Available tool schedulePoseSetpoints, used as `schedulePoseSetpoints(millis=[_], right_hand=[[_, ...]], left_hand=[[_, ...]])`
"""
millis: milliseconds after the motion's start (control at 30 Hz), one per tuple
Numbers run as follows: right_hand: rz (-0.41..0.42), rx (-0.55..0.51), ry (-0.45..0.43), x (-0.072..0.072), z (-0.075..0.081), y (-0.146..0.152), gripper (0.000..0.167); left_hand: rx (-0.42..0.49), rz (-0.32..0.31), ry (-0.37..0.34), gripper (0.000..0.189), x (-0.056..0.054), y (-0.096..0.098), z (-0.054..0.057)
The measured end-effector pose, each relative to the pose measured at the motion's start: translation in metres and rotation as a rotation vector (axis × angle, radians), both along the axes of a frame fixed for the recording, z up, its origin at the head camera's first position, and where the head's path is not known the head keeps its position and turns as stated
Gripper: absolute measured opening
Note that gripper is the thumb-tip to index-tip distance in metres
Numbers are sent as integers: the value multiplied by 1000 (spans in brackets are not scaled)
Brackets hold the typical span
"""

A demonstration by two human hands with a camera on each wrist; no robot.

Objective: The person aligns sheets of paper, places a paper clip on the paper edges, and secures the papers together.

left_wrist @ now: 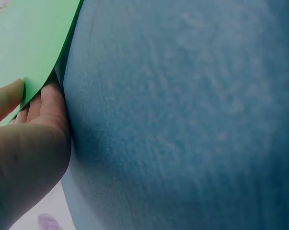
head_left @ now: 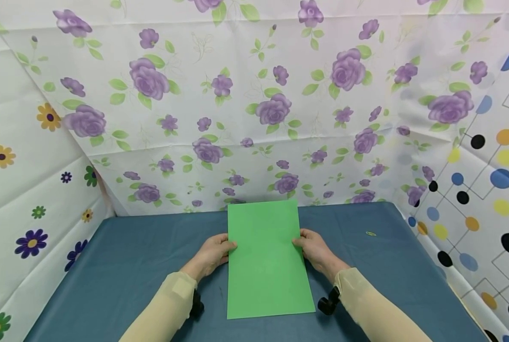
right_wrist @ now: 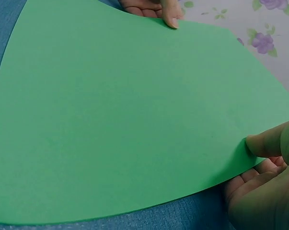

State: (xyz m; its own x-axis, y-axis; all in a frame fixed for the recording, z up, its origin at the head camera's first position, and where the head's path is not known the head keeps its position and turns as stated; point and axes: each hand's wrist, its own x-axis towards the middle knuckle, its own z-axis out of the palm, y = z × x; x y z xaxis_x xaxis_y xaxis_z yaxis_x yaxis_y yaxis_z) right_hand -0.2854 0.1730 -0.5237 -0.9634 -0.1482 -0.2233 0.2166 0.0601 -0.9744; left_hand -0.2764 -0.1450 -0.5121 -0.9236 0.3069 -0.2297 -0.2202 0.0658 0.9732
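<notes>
A plain green sheet of paper [head_left: 264,266] stands lengthwise before me, held between both hands. On its left edge my left hand [head_left: 211,254] pinches it, thumb on the face and fingers tucked behind. My right hand [head_left: 318,249] grips the opposite edge the same way, at about the same height. In the right wrist view the green sheet [right_wrist: 125,115] bows slightly, and the right thumb [right_wrist: 261,143] presses on its face. The left wrist view shows the left fingers [left_wrist: 51,103] under the sheet's edge, close over the blue cloth.
A blue cloth [head_left: 160,247] covers the table. Toward the back right lies a small yellow loop [head_left: 370,233]. Behind the table hangs a white curtain with purple flowers [head_left: 273,109]; patterned sheets flank both sides. Dark wrist cameras [head_left: 329,301] sit under the sleeves.
</notes>
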Motion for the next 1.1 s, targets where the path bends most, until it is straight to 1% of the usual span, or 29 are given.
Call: schedulePoseSetpoints(millis=[233,467,633,733,933,1100], right_hand=[[2,8,3,-2,-2,1,38],[12,6,2,-1,-2,2,38],[11,11,3,0,-2,1,36],[8,12,3,0,-2,1,35],[7,12,1,-1,-3,1,36],[18,14,0,-1,-3,1,35]], left_hand=[[-8,-10,-4,44,-2,-1,-3],[-8,-43,-6,39,-3,-3,-4],[-13,-46,-20,37,-3,-2,-2],[-20,-50,-17,37,-2,-2,-1],[-31,-60,-14,37,-4,-2,-3],[-35,-59,-14,38,-2,-3,-3]])
